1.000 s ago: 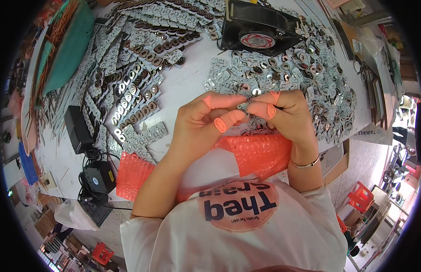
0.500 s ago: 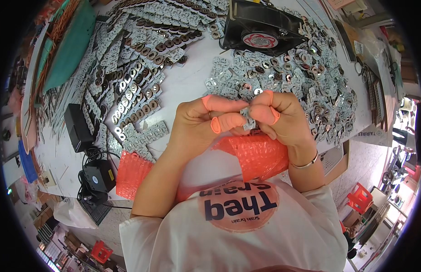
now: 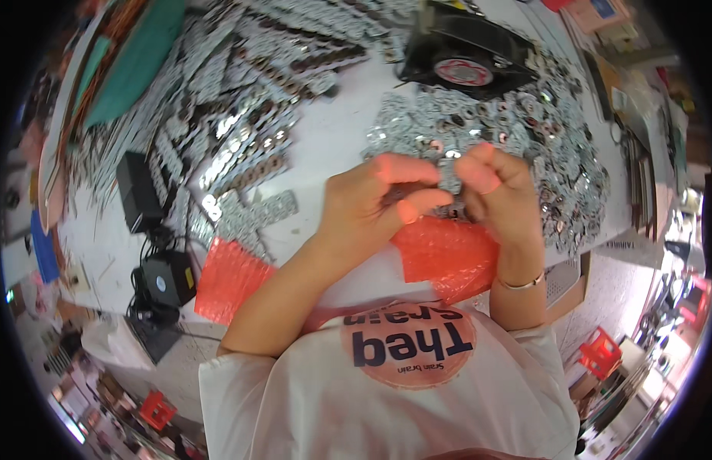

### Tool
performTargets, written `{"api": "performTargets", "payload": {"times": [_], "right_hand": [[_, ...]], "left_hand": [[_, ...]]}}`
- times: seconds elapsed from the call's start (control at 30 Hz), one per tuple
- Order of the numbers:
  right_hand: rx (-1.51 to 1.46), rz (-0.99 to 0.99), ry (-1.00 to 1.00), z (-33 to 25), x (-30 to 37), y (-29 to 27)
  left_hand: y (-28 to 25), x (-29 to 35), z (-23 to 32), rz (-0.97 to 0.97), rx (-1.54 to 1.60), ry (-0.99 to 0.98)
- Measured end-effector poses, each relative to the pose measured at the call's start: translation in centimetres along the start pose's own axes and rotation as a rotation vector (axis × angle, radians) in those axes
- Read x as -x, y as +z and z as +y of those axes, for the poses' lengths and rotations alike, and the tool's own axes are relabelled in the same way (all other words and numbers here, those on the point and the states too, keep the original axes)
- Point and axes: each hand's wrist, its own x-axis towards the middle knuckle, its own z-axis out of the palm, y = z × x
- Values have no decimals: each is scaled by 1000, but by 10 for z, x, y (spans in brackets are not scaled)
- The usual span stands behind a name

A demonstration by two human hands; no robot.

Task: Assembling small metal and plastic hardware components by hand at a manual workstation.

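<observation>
My left hand, with orange finger cots on its thumb and forefinger, is over the near part of the table. Its fingertips are spread apart with a gap between them. Close to its right, my right hand is curled in a pinch, also with orange finger cots. A small silvery metal piece shows at the right fingertips, between the two hands; blur hides its exact shape. Beyond the hands lies a heap of small metal parts. Orange-red bubble wrap sits below the hands.
A black fan stands behind the heap. Rows of joined metal pieces cover the far left. A black box and a black adapter with cables are at the left, near another bubble-wrap piece.
The hands have drawn slightly apart. The left fingers have parted from the small metal piece, which both hands pinched before. The whole view has shifted a little and blurred.
</observation>
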Motion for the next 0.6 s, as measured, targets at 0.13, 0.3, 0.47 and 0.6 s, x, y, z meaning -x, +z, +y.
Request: {"api": "performTargets", "payload": {"times": [0.13, 0.3, 0.47, 0.6], "right_hand": [[292, 371, -288, -2, -1, -15], [44, 257, -382, 5, -1, -6], [535, -428, -786, 7, -10, 17], [555, -519, -668, 9, -5, 19]], "left_hand": [[8, -7, 0, -47, -116, -24], [-32, -18, 23, -92, -504, 157], [-98, 5, 66, -216, -974, -152], [-111, 18, 56, -258, -1242, -303]]}}
